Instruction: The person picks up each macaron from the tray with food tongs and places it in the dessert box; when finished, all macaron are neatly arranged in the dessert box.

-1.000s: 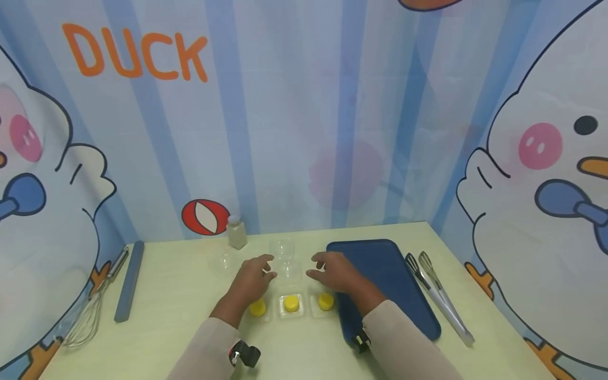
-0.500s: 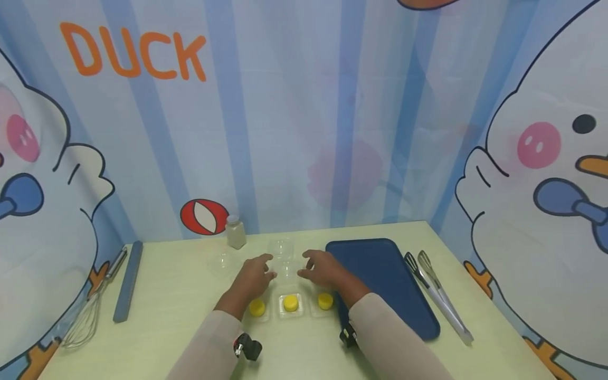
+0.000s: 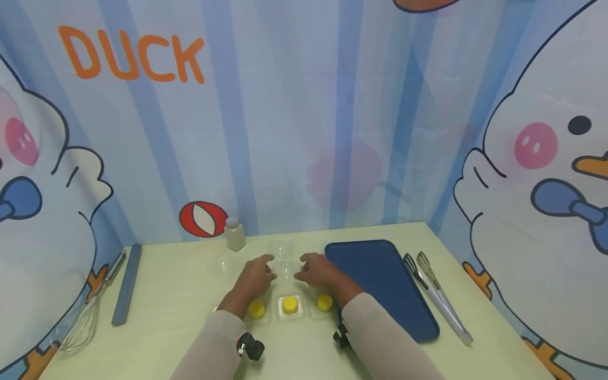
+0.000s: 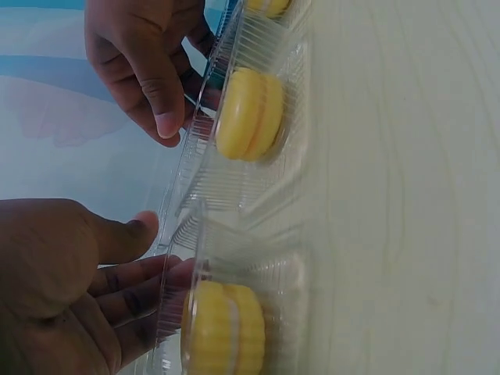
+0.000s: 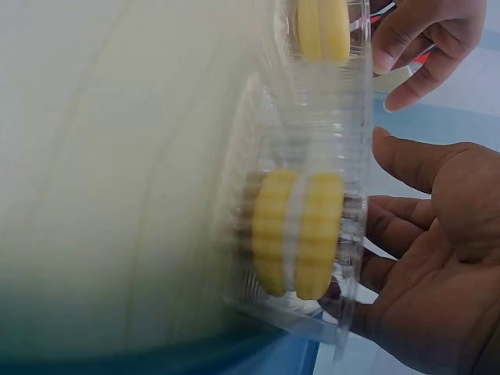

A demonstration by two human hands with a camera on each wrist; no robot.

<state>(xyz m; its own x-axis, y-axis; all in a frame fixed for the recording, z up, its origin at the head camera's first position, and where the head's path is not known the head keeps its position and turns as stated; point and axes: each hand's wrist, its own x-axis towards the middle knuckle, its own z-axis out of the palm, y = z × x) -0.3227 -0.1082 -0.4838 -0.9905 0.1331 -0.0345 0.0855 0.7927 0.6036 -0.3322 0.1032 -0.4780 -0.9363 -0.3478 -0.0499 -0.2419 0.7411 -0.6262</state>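
Note:
Three yellow macarons [image 3: 290, 304], each in a clear plastic container [image 3: 283, 317], sit in a row on the table. The wrist views show their pale filling [image 5: 294, 234]. My left hand [image 3: 252, 278] hovers just behind the left macaron [image 3: 257, 309], thumb apart from its loosely bent fingers. Facing it, my right hand [image 3: 317, 272] is behind the right macaron [image 3: 325, 302], also with a gap between thumb and fingers. Between the hands lies clear plastic [image 3: 285, 270], hard to make out against the table.
A blue tray [image 3: 380, 285] lies to the right, with tongs [image 3: 442, 303] beside it. A small jar [image 3: 235, 235] stands at the back, near more clear plastic [image 3: 223, 262]. At far left are a whisk [image 3: 90, 311] and a grey-blue bar [image 3: 127, 285].
My right hand has moved left, off the tray's edge and closer to my left hand. The left hand has barely moved, and the macarons stay where they were.

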